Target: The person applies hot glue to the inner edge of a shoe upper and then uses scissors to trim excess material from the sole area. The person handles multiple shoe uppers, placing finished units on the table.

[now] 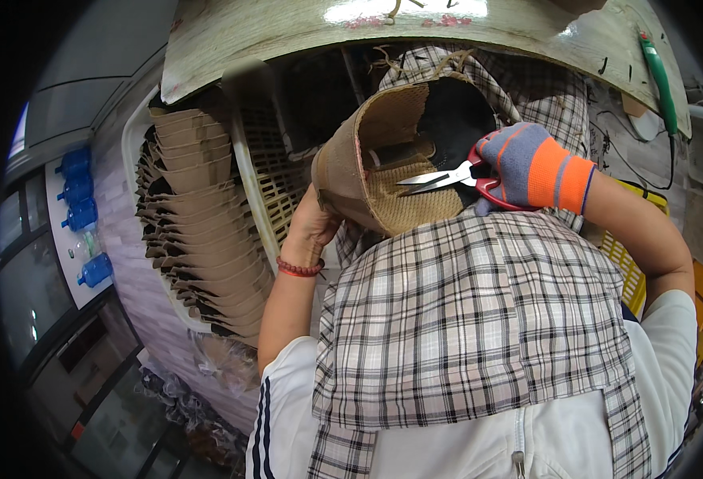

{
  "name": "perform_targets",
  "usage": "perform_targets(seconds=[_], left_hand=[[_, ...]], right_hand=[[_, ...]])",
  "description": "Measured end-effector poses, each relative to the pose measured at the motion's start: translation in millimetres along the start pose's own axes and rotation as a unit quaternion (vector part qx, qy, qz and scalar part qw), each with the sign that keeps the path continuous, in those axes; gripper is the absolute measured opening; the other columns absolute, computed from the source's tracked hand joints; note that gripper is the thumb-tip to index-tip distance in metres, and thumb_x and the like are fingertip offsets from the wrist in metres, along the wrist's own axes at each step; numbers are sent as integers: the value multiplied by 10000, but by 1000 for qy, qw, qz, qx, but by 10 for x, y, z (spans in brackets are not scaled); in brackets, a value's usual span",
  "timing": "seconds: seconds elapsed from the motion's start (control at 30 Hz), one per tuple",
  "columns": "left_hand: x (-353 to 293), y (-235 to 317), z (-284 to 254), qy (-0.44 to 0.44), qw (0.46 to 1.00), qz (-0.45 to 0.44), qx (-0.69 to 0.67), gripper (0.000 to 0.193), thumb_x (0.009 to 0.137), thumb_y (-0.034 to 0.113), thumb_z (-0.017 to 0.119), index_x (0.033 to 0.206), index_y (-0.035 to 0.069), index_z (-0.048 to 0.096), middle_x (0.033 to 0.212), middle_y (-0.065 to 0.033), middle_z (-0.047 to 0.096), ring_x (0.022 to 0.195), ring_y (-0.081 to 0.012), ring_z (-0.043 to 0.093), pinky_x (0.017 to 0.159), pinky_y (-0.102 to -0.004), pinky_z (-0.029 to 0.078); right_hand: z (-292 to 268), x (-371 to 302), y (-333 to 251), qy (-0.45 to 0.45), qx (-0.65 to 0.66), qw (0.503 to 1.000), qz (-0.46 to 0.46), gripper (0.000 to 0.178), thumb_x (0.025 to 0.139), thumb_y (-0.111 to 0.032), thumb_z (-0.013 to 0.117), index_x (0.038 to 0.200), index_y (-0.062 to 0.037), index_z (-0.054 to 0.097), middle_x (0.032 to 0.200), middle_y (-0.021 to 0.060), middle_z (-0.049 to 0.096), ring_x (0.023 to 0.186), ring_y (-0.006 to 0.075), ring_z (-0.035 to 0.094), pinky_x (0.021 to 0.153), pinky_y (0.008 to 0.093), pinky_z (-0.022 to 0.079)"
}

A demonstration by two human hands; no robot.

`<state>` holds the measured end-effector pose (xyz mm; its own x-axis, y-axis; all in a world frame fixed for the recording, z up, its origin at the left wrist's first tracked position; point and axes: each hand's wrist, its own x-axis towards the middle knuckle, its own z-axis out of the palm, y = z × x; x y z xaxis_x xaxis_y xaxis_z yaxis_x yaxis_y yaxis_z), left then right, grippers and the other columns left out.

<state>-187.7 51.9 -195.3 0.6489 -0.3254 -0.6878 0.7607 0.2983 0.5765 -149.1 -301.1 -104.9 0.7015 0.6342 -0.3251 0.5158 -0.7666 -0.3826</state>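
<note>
My left hand [317,221] is bare and closed round the near left side of a brown boot-shaft-like tube [337,172]; most of its fingers are hidden behind it. The tube lies tilted over my lap, its wide mouth facing right, with a tan textured lining and a dark part inside. In an orange and grey glove, my right hand [519,164] grips red-handled scissors [447,177]. Their blades are slightly apart and point left into the mouth, over the lining. Whether they touch it I cannot tell.
A pale worktop [287,49] curves across the far side, with a green-handled corded tool [658,84] on its right. At left, a white crate [132,128] holds a stack of brown pieces [207,215]. Right of me stands a yellow basket [627,259]. Plaid cloth [447,319] covers my lap.
</note>
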Motion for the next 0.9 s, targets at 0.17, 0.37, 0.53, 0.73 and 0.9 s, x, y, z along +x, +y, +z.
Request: perform_targets(seconds=[0.17,0.37,0.53,0.73,0.9], left_hand=[[-30,4,21,11,1000,-15,-12,478,758,-10,810,1202,-54,639,1088,-116,715,966,-195,690,891,-314,566],[1,-33,33,-9,1000,-21,-16,514,780,9,779,1254,-94,607,1162,-158,696,1032,-233,680,958,-345,546],[29,-63,-5,-8,997,-34,-64,481,789,-28,743,1240,-120,603,1180,-180,686,1048,-248,676,968,-347,541],[80,-113,-58,-10,998,-32,-45,452,821,-35,704,1246,-132,587,1169,-186,687,1019,-243,682,947,-329,546],[138,-150,-155,-15,997,-50,-48,409,789,-30,768,1178,-66,647,1090,-129,703,914,-189,687,760,-278,556]], right_hand=[[-121,-73,116,35,-79,996,-4,282,766,-316,785,961,-121,728,794,52,715,728,261,705,682,337,564],[-153,-87,-27,77,-3,996,49,342,751,-314,802,973,-78,696,869,103,706,823,304,687,738,377,548],[-42,142,-163,77,8,997,30,319,805,-333,750,997,-79,724,908,100,720,894,283,694,787,360,555],[-51,329,-306,63,-88,994,16,305,831,-364,738,1017,-122,723,879,76,715,870,245,697,763,353,552],[-56,373,-284,52,-102,993,-5,305,847,-374,723,1037,-135,718,859,81,714,834,252,705,739,354,557]])
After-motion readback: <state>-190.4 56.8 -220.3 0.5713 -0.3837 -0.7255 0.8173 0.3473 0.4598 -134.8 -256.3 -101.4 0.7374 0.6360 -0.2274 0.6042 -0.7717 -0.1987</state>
